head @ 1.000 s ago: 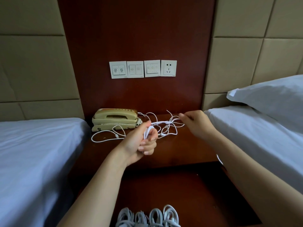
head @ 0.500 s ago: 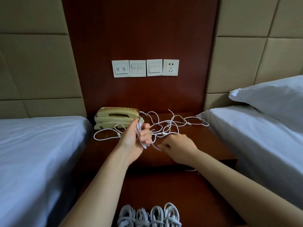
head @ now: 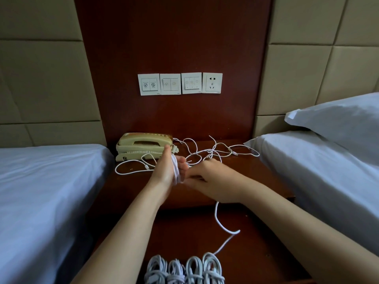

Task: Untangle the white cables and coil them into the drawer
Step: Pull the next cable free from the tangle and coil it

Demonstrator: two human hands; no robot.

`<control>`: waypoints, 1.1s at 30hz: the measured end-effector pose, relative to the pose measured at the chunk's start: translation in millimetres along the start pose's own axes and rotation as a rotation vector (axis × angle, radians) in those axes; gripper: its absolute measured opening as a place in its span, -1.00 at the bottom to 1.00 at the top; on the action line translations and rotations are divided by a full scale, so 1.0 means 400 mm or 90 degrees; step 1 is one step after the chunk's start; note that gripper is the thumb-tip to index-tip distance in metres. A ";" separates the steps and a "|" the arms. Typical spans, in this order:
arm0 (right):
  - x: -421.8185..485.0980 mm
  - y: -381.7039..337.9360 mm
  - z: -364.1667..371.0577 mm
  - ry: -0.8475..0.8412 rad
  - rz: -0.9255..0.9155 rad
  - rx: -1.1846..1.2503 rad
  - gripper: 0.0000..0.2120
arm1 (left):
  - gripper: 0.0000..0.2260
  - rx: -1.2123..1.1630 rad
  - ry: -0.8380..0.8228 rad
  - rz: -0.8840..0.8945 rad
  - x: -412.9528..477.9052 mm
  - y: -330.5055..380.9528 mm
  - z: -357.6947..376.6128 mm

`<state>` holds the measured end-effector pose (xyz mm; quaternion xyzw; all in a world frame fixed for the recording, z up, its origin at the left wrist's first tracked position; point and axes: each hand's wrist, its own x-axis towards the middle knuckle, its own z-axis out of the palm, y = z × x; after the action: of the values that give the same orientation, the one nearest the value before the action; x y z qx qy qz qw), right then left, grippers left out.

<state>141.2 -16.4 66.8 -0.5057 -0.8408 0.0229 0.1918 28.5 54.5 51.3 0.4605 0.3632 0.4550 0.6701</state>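
Observation:
A tangle of white cables (head: 213, 152) lies on the dark wooden nightstand (head: 256, 181), right of the phone. My left hand (head: 168, 171) is raised above the nightstand and holds a partly wound white coil (head: 176, 171) around its fingers. My right hand (head: 209, 179) sits just to its right, pinching the cable close to the coil. A loose white strand (head: 222, 226) hangs from under my right hand down over the open drawer (head: 256, 253). Several finished white coils (head: 184, 269) lie side by side at the drawer's front.
A beige telephone (head: 143, 145) stands at the nightstand's back left, with one cable looping in front of it. Beds with white sheets flank the nightstand, left (head: 41, 191) and right (head: 328, 171). A pillow (head: 338, 121) lies on the right bed. Wall switches and a socket (head: 180, 84) sit above.
My right hand came back from the far right of the tangle to my left hand, winding cable onto the coil. A loose strand now hangs over the drawer.

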 end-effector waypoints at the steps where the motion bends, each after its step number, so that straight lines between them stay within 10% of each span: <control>1: 0.000 -0.001 -0.005 0.009 -0.009 0.023 -0.75 | -0.41 0.045 -0.020 0.002 -0.006 0.000 0.008; 19: -0.004 0.152 0.000 0.216 0.141 0.320 -0.78 | -0.38 0.114 -0.364 -0.111 -0.069 -0.028 0.041; 33: -0.029 0.070 0.029 -0.019 0.082 0.036 -0.78 | -0.56 -0.281 -0.026 -0.021 -0.030 -0.005 0.022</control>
<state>165.4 -10.8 46.3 -0.5524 -0.8086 0.0667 0.1914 33.3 40.5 53.0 0.3057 0.2484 0.5027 0.7695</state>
